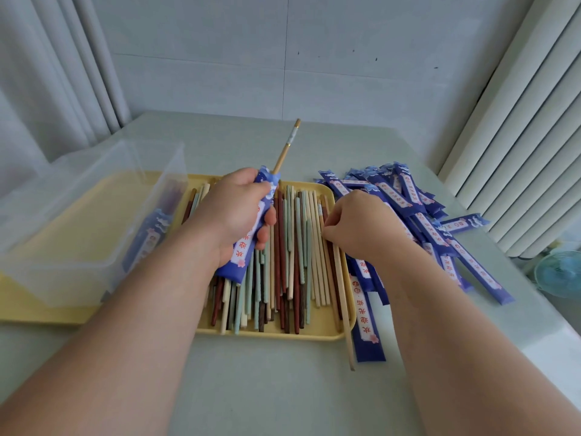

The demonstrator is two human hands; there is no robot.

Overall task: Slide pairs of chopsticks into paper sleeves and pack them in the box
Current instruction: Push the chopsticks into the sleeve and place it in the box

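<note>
Holding a blue paper sleeve (248, 243) tilted over the yellow tray (314, 336), the left hand (234, 212) is closed round it with the fingers (268, 217) wrapped on its front. One chopstick (287, 146) is already standing out of the upper end. The right hand (361, 228) is lowered on the loose chopsticks (292, 262) at the right side of the tray. Its fingers (330, 234) are curled with the tips among them; whether one is pinched cannot be told.

The step is judged to be the finding of the second stick of the pair. A stick of the same colour and pattern should be chosen, and only one should be lifted. The mouth of the sleeve should not be crushed by the grip, so that the second stick can be slid in beside the first.

The clear box (94, 215) stands at the left, and a blue sleeve is seen through its wall. Empty sleeves (408, 196) are heaped on the desk (251, 388) at the right.
</note>
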